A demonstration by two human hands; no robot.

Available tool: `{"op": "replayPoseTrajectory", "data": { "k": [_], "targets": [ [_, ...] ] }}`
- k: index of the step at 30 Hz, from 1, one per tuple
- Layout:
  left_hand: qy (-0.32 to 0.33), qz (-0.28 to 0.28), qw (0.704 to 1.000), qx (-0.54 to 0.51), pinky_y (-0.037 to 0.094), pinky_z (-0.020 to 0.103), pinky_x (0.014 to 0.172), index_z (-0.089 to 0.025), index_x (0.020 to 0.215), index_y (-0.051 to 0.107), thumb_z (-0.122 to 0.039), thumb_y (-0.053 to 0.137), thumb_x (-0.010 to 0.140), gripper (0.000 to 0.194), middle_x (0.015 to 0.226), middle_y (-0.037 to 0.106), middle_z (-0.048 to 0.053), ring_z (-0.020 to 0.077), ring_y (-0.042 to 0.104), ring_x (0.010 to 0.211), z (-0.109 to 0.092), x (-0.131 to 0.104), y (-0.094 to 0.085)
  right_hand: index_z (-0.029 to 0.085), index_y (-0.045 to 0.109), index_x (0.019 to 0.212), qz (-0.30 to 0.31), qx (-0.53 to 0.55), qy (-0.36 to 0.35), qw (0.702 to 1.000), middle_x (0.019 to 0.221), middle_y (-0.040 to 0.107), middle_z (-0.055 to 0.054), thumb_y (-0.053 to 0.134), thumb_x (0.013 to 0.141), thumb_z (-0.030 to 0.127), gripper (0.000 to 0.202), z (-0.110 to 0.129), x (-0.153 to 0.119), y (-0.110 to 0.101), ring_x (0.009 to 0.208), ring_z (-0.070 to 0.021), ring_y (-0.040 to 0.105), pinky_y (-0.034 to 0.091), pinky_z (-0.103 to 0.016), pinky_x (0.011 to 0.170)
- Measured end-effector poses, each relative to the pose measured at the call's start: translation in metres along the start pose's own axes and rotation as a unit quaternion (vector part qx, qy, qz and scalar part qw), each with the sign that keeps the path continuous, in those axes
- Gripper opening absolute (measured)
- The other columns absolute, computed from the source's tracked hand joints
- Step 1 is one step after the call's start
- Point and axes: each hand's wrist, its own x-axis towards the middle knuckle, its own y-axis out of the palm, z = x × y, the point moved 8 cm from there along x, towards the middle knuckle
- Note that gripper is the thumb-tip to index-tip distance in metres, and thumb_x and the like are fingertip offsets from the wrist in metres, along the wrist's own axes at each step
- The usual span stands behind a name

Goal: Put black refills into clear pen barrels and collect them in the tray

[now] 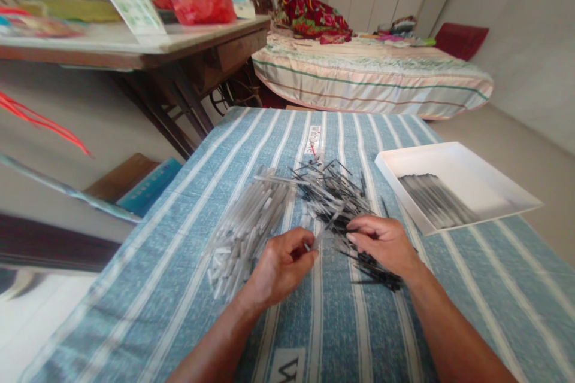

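Clear, whitish plastic tubes (254, 221) lie in a pile on the striped cloth, left of centre. Beside them, to the right, is a loose heap of thin black sticks (332, 188), with some clear pieces among them. My left hand (287, 260) pinches one clear tube (322, 234) that points up and to the right. Over the near part of the black heap, my right hand (381, 245) has thumb and fingers pressed together near the tube's far end; what they hold is too small to name. A white box (476, 182) holds a row of dark-filled tubes (433, 197).
The blue striped tablecloth (179, 239) covers the table. A side desk (202, 42) with a red plastic bag (200, 0) stands at the back left. A bed (372, 75) is beyond the table's far edge. Red cords (45, 122) hang at the left.
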Motion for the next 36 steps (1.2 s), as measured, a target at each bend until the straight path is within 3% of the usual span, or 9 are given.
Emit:
{"op": "replayPoseTrajectory", "data": {
  "k": [5, 11, 16, 27, 32, 36],
  "targets": [
    [-0.008, -0.027, 0.999, -0.044, 0.036, 0.02, 0.051, -0.015, 0.077, 0.057, -0.027, 0.056, 0.077, 0.012, 0.057, 0.053, -0.003, 0.0092, 0.048, 0.053, 0.002, -0.001, -0.005, 0.016, 0.067, 0.078, 0.072, -0.153, 0.023, 0.985, 0.06, 0.06, 0.002, 0.053, 0.078, 0.025, 0.016, -0.006, 0.003, -0.001, 0.055, -0.0114, 0.053, 0.039, -0.021, 0.054],
    [-0.006, -0.037, 0.998, -0.054, 0.036, 0.019, 0.051, -0.015, 0.075, 0.058, -0.026, 0.057, 0.076, 0.011, 0.057, 0.052, -0.003, 0.0088, 0.047, 0.053, 0.001, 0.002, -0.007, 0.018, 0.067, 0.073, 0.126, -0.226, 0.053, 0.964, 0.062, 0.061, 0.002, 0.048, 0.077, 0.019, 0.02, -0.015, -0.001, -0.008, 0.061, -0.013, 0.056, 0.039, -0.021, 0.059],
    [-0.002, -0.031, 0.999, -0.042, 0.037, 0.019, 0.051, -0.015, 0.075, 0.058, -0.025, 0.056, 0.076, 0.011, 0.057, 0.052, -0.003, 0.0086, 0.047, 0.053, 0.002, 0.002, -0.006, 0.019, 0.067, 0.07, 0.174, -0.262, 0.048, 0.948, 0.059, 0.059, 0.003, 0.049, 0.075, 0.017, 0.019, -0.013, -0.006, -0.001, 0.057, -0.0118, 0.054, 0.035, -0.02, 0.054],
    [-0.014, -0.02, 1.0, -0.002, 0.033, 0.018, 0.048, -0.016, 0.073, 0.056, -0.024, 0.053, 0.077, 0.01, 0.055, 0.046, -0.005, 0.0073, 0.042, 0.05, -0.001, 0.003, -0.004, 0.023, 0.069, 0.071, 0.223, -0.477, 0.04, 0.85, 0.072, 0.071, -0.005, 0.053, 0.076, 0.022, 0.017, -0.004, -0.011, 0.013, 0.07, -0.0213, 0.064, 0.03, -0.027, 0.057],
    [-0.001, -0.009, 1.0, 0.028, 0.035, 0.019, 0.051, -0.016, 0.07, 0.054, -0.022, 0.053, 0.077, 0.01, 0.057, 0.048, -0.005, 0.0079, 0.044, 0.052, -0.001, 0.003, 0.0, 0.023, 0.067, 0.066, 0.22, -0.459, 0.038, 0.86, 0.067, 0.069, -0.003, 0.053, 0.072, 0.017, 0.017, -0.006, -0.011, 0.015, 0.065, -0.0186, 0.063, 0.027, -0.026, 0.055],
    [0.006, 0.004, 0.999, 0.05, 0.036, 0.02, 0.053, -0.016, 0.07, 0.054, -0.021, 0.052, 0.077, 0.009, 0.059, 0.049, -0.004, 0.0086, 0.046, 0.054, 0.0, 0.003, 0.003, 0.02, 0.064, 0.063, 0.189, -0.416, 0.036, 0.889, 0.059, 0.064, -0.002, 0.053, 0.07, 0.015, 0.014, -0.009, -0.009, 0.009, 0.058, -0.0157, 0.057, 0.025, -0.025, 0.052]
  ]
}}
